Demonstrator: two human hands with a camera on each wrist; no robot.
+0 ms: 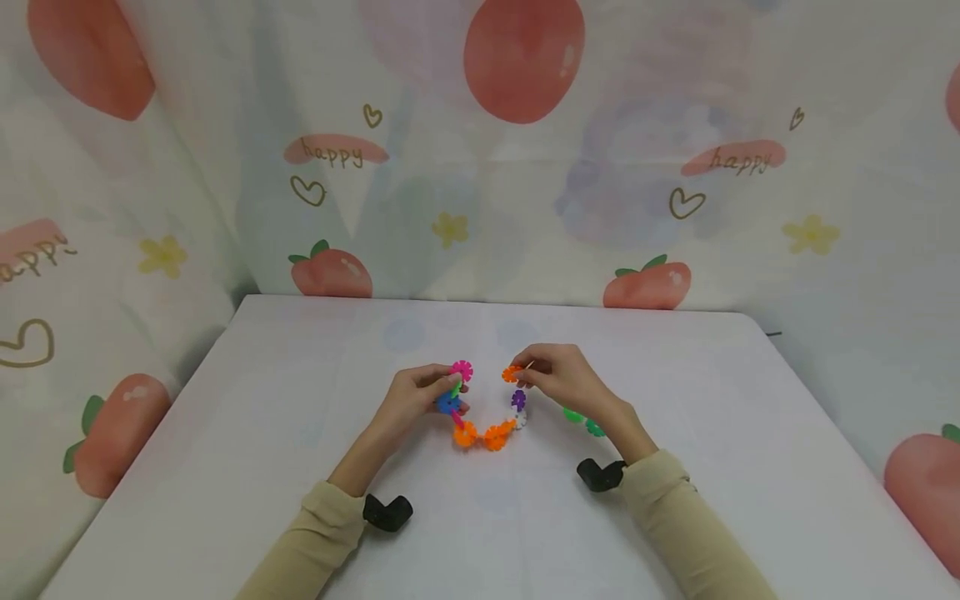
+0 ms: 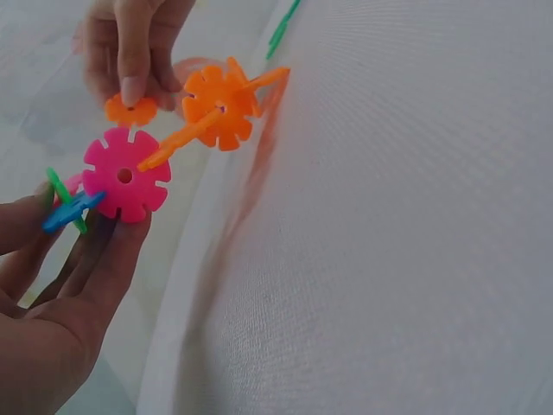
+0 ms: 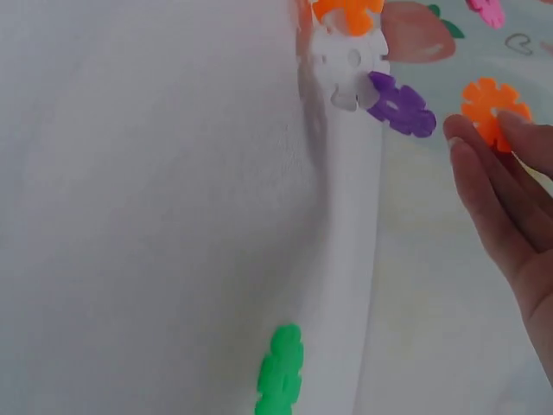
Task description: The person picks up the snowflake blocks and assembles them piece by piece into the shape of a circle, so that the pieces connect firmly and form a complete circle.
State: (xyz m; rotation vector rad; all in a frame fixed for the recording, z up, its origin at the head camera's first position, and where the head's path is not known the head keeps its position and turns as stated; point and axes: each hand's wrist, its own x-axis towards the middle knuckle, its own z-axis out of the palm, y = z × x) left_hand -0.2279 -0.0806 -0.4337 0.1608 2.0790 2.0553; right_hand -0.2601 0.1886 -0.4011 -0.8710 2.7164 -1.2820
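Note:
A curved chain of notched plastic snowflake discs hangs between my hands above the white table. My left hand [image 1: 411,398] pinches its left end, thumb and fingers about the green disc [image 2: 65,199] and blue disc [image 1: 448,403]. A pink disc [image 1: 462,371] stands at the fingertips. Along the bottom are several orange discs [image 1: 497,437], then a white disc [image 3: 352,60] and a purple disc [image 3: 402,105] on the right. My right hand [image 1: 561,373] pinches an orange disc [image 3: 494,112] between thumb and fingers. In the right wrist view a gap shows between it and the purple disc.
Green discs [image 1: 573,415] lie on the white table [image 1: 300,467] beside my right forearm, partly hidden by it. A black wrist-worn device [image 1: 387,513] sits at the left cuff, another black device [image 1: 600,475] at the right. Behind the table hangs a fruit-printed cloth [image 1: 510,208].

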